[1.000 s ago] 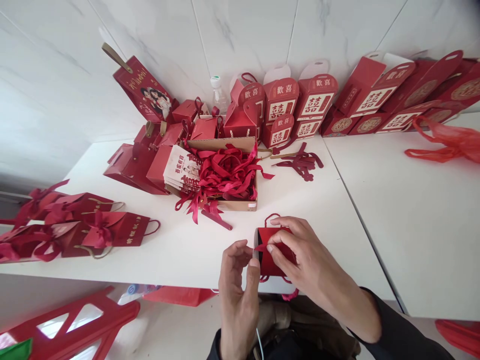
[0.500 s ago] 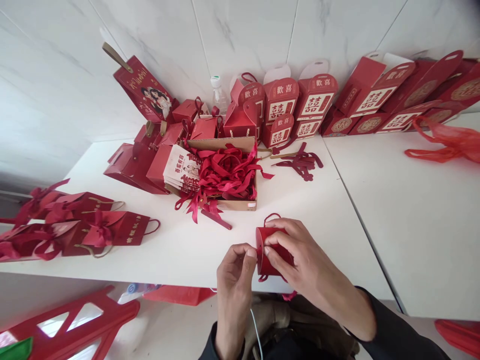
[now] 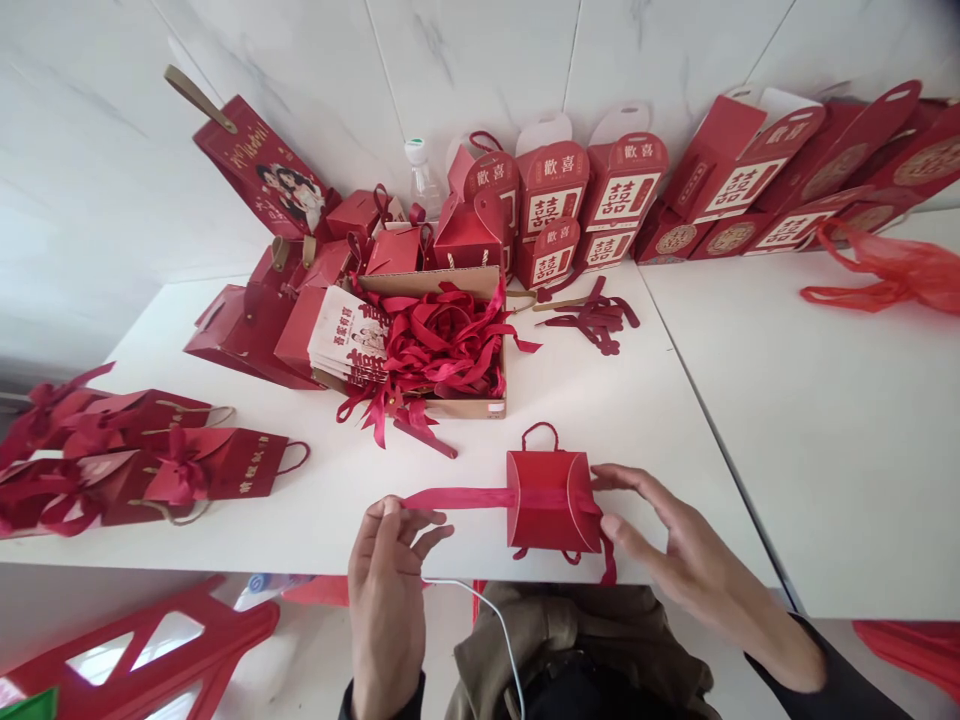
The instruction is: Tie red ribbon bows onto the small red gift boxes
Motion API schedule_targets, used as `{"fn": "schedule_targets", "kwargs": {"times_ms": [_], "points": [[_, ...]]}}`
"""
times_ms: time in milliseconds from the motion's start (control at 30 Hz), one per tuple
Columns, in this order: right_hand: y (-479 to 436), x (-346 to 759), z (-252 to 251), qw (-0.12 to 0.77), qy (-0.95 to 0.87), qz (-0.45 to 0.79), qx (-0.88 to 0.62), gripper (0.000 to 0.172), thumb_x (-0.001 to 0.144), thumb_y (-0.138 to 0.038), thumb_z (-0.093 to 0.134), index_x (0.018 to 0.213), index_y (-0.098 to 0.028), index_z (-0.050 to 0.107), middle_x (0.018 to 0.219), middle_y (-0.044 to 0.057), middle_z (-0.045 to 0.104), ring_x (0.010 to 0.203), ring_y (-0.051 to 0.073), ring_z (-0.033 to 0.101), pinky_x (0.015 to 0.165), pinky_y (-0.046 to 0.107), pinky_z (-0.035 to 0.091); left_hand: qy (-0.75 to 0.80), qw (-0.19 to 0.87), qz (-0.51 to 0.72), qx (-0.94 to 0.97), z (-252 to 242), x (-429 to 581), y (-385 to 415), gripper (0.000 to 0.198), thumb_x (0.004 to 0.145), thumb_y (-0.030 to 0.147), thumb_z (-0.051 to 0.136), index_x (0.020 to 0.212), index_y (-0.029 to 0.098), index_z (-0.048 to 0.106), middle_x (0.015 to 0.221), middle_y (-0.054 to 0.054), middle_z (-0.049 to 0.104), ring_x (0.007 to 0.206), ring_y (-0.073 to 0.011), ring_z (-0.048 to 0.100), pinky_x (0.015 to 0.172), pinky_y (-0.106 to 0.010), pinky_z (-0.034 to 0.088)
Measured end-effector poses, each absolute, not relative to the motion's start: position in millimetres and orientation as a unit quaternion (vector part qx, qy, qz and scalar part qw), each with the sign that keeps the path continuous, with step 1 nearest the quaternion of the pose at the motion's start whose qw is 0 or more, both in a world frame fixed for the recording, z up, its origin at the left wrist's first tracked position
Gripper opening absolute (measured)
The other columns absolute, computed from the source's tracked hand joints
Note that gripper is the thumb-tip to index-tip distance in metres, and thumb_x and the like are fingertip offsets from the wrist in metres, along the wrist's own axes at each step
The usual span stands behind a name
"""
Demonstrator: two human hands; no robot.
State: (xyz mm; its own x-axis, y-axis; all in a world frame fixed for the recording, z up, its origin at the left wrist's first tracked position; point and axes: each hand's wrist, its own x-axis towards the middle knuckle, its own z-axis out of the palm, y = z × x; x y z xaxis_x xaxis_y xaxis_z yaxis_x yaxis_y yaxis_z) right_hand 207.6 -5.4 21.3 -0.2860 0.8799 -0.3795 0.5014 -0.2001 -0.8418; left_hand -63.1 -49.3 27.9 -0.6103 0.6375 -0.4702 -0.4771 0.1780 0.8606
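Observation:
A small red gift box (image 3: 546, 525) with cord handles lies near the table's front edge. A red ribbon (image 3: 457, 498) runs across the box and stretches out to its left, while its other end hangs down at the box's right front corner. My left hand (image 3: 390, 575) pinches the left end of the ribbon between thumb and forefinger, well apart from the box. Beside the box's right side, my right hand (image 3: 667, 535) is open, thumb and fingers spread around that edge. Whether its fingertips touch the box I cannot tell.
Behind the box stands a cardboard box (image 3: 469, 408) full of red ribbons, with cards (image 3: 349, 340) at its left. Finished-looking red boxes with bows (image 3: 247, 465) sit at the left. Several printed red boxes (image 3: 622, 190) line the wall. A red plastic bag (image 3: 892, 275) lies at the right.
My left hand has moved left, drawing the ribbon out from the box. My right hand has moved from the box's top to its right side and opened.

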Motion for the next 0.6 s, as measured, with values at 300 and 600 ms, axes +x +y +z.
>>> {"fn": "schedule_targets", "kwargs": {"times_ms": [300,600], "points": [[-10,212,25,0.114,-0.616,0.544,-0.558,0.036,0.102,-0.061,0.049,0.106,-0.029,0.066,0.104,0.001,0.072,0.078,0.02,0.067,0.056,0.029,0.051,0.669,0.377,0.637,0.059,18,-98,-50,0.027,0.074,0.036,0.082,0.078,0.02,0.06,0.072,0.002,0.061,0.07,-0.0148,0.059,0.06,-0.026,0.054],[-15,214,16,0.099,-0.623,0.555,-0.542,0.036,0.103,-0.06,0.046,0.103,-0.029,0.065,0.102,0.001,0.072,0.076,0.02,0.065,0.06,0.029,0.053,0.744,0.285,0.596,0.101,15,-91,-63,0.03,0.078,0.046,0.081,0.09,0.026,0.061,0.069,0.005,0.059,0.062,-0.0162,0.052,0.054,-0.028,0.043]]}}
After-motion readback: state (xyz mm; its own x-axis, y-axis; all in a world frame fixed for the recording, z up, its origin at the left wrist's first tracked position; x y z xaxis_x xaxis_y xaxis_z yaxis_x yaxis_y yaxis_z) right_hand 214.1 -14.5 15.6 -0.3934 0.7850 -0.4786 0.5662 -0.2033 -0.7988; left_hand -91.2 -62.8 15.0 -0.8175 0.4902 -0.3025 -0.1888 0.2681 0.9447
